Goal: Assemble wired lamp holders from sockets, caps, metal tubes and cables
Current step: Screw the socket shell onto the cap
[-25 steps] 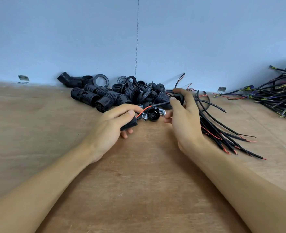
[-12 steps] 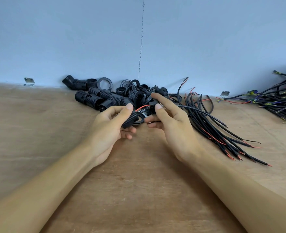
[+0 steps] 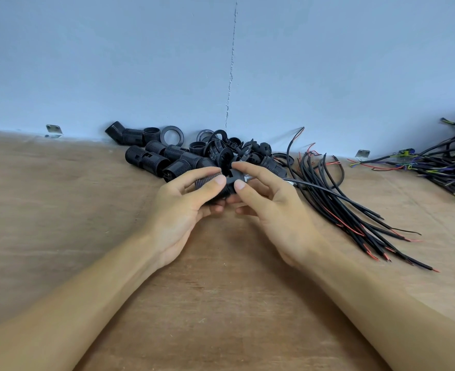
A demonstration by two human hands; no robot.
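At the middle of the worktop [image 3: 60, 215], both hands meet just in front of the parts heap. The left hand [image 3: 189, 204] grips a ribbed black socket [image 3: 204, 183] between thumb and curled fingers, lying on its side with its open end toward the other hand. The right hand [image 3: 272, 204] pinches a black cap [image 3: 233, 174] against that end, thumb below and forefinger over the top. Held like this, the two threads face each other, probably so the cap can be turned onto the socket. A cable [image 3: 336, 195] trails out to the right from behind the right fingers, with a glint of metal tube [image 3: 288, 182] where it emerges, so it seems to be threaded through the cap already. No bin or tray shows: spare sockets and rings [image 3: 167, 159] lie loose against the wall, a fan of black and red cables [image 3: 360, 220] lies beside the right wrist, and another wire bundle [image 3: 440, 164] sits far right, all within easy reach.
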